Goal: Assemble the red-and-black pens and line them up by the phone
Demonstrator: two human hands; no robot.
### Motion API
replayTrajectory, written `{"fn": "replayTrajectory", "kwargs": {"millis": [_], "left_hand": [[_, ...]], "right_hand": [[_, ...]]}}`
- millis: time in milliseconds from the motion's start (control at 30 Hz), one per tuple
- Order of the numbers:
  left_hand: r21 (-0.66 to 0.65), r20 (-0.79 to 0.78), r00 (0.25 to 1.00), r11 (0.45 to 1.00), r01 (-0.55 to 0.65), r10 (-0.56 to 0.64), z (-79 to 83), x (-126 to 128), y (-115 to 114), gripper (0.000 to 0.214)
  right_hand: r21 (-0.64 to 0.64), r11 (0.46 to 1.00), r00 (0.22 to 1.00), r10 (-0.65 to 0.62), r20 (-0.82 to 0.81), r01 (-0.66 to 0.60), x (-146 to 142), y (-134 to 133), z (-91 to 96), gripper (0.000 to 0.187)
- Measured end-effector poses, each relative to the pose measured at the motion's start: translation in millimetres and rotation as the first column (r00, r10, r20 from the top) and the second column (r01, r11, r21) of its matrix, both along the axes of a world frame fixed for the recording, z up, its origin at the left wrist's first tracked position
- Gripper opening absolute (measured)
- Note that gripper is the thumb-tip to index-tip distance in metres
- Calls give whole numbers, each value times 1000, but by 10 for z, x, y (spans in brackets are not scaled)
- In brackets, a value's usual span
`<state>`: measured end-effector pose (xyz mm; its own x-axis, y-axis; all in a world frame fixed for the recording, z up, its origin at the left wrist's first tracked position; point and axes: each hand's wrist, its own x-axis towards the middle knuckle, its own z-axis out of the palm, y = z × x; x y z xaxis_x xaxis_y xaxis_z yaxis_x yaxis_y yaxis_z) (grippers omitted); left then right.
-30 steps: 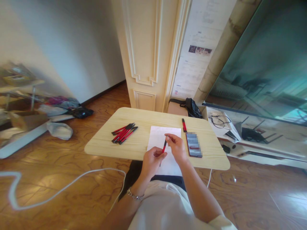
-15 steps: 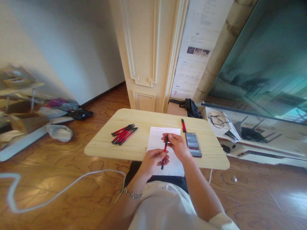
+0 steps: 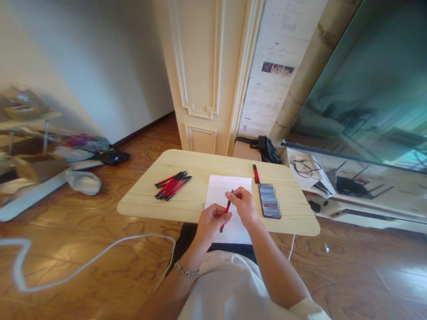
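Both hands grip one red and black pen (image 3: 227, 208) over a white sheet of paper (image 3: 222, 189) on the small wooden table (image 3: 187, 166). My left hand (image 3: 209, 222) is closed round the pen's lower part. My right hand (image 3: 245, 205) pinches its upper end. The pen slants up to the right. A pile of several red and black pens (image 3: 172, 184) lies on the table to the left, apart from the hands. One more pen (image 3: 255, 173) lies beyond a phone (image 3: 269, 201) at the right of the paper.
A white cable (image 3: 83, 263) snakes over the wooden floor at left. Clutter and a low shelf (image 3: 33, 164) stand at far left. A black bag (image 3: 267, 150) sits behind the table. A low TV stand (image 3: 350, 195) with a large screen (image 3: 367, 89) is at right.
The pen has tilted a little between my hands, from more upright half a second ago to slanted now. Both hands stay over the paper.
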<state>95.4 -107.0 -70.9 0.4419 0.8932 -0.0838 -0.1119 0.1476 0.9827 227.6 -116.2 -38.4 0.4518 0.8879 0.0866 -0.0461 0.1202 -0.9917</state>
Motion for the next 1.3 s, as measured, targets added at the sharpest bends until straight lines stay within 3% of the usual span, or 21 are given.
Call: {"fn": "replayTrajectory", "kwargs": {"millis": [100, 233, 400, 667, 867, 967, 1133, 1300], "left_hand": [[-69, 45, 996, 995, 79, -76, 50, -4, 0, 26], [-136, 99, 985, 979, 152, -139, 153, -31, -15, 30], [-128, 110, 981, 976, 176, -162, 189, -48, -35, 30], [26, -44, 999, 999, 26, -25, 59, -13, 0, 22], [223, -165, 979, 971, -81, 120, 5, -30, -16, 20], [156, -130, 989, 987, -42, 63, 12, -27, -6, 22], [-41, 43, 990, 990, 133, -132, 105, -30, 2, 29], [-48, 53, 990, 990, 131, -128, 134, -29, -16, 27]], "right_hand": [[-6, 1000, 1000, -4, -12, 4, 1, -7, 14, 32], [-11, 988, 983, 151, -102, -153, 66, -48, 128, 32], [-34, 977, 971, 207, -121, -213, 132, -52, 178, 33], [-36, 993, 994, 108, -33, -109, 86, -35, 73, 27], [-47, 999, 998, -3, -57, 0, 28, 17, -39, 31], [-55, 998, 997, -7, -81, 3, 19, 4, -41, 33], [-31, 981, 966, 182, -183, -190, 64, -65, 98, 34], [-40, 980, 965, 185, -186, -196, 110, -69, 120, 27]]}}
